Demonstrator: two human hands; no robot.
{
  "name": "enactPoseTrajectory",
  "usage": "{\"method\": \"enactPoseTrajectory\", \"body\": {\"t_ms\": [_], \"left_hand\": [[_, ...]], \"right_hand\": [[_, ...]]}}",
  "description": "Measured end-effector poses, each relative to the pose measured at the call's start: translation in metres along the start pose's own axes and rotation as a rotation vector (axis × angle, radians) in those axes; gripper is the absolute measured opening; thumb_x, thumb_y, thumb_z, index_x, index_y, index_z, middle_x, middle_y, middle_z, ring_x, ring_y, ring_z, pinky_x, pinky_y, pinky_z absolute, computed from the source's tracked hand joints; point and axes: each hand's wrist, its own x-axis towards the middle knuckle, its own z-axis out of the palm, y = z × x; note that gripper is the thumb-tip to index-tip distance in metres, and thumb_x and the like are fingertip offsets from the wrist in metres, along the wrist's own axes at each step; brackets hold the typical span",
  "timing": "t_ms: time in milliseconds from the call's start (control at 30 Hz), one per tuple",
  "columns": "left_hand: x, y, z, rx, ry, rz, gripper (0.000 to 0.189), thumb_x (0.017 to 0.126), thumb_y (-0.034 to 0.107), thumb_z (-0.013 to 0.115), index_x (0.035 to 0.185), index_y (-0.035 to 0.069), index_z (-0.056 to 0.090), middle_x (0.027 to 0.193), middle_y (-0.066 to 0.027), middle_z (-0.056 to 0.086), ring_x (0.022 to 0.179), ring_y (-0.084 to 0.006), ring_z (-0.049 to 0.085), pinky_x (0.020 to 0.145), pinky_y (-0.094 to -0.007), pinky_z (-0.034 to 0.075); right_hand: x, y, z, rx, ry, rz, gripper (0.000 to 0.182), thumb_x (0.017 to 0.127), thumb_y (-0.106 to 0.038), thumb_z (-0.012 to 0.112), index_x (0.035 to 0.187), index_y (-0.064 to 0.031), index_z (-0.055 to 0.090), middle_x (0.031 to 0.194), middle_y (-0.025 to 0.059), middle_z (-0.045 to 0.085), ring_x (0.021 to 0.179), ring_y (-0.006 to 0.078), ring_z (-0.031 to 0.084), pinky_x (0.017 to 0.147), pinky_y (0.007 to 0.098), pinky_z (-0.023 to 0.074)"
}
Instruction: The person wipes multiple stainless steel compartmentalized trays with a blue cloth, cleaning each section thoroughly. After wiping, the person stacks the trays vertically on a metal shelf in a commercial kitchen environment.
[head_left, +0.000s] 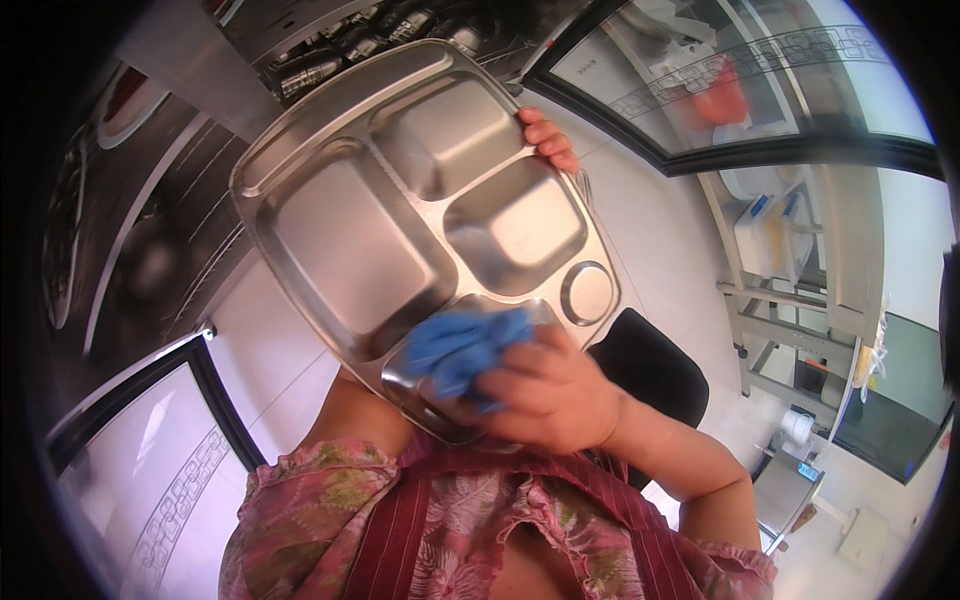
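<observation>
A stainless steel compartment tray (431, 217) is tilted up in front of my chest, its hollows facing me. My left forearm passes behind it, and the fingertips of my left hand (550, 140) curl over its far right edge; the rest of that hand is hidden by the tray. Bunched in my right hand (555, 390) is a blue cloth (465, 349), pressed against the compartments at the tray's near end. The right hand and the cloth are slightly blurred.
Metal containers (307, 75) fill a dark cabinet beyond the tray. A black-framed glass door (667, 161) stands open at right, another (202, 405) at lower left. A black seat (652, 360) is near my right elbow. Farther right is a steel table (780, 487).
</observation>
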Motion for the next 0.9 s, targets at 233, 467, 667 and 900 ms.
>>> {"method": "enactPoseTrajectory", "body": {"t_ms": [233,467,667,900], "left_hand": [[-0.003,0.015,-0.001,0.091,0.006,-0.007,0.024,0.090,0.023,0.045,0.106,0.007,0.052,0.088,-0.0029,0.052,0.084,-0.0174,0.047,0.082,-0.0293,0.037],[-0.017,0.008,0.008,0.285,0.216,0.270,0.030,0.088,0.027,0.050,0.105,0.003,0.051,0.087,-0.0078,0.053,0.082,-0.0202,0.050,0.080,-0.0319,0.040],[-0.018,0.004,0.006,0.953,0.770,0.654,0.030,0.093,0.028,0.043,0.107,0.003,0.051,0.093,-0.0085,0.055,0.084,-0.0226,0.054,0.077,-0.0349,0.046],[0.018,0.017,0.061,0.656,0.707,0.492,0.043,0.096,0.042,0.036,0.118,0.008,0.049,0.106,-0.0069,0.056,0.099,-0.0217,0.051,0.090,-0.0380,0.038]], "right_hand": [[-0.051,0.052,0.000,-0.254,0.316,0.646,0.025,0.058,-0.003,0.057,0.081,-0.0117,0.059,0.095,0.0112,0.053,0.088,0.0318,0.052,0.077,0.0405,0.0415],[-0.052,-0.003,0.020,-0.211,0.210,0.378,0.045,0.057,-0.010,0.066,0.102,-0.0118,0.061,0.098,0.0107,0.052,0.087,0.0311,0.049,0.078,0.0403,0.0411],[-0.035,0.049,0.000,-0.327,0.471,0.604,0.053,0.058,-0.003,0.067,0.110,-0.0063,0.057,0.089,0.0122,0.059,0.078,0.0324,0.056,0.068,0.0379,0.0466],[0.020,0.086,-0.076,0.495,0.979,1.030,0.018,0.080,-0.011,0.061,0.089,0.0045,0.061,0.085,0.0070,0.063,0.075,0.0137,0.058,0.069,0.0275,0.0451]]}}
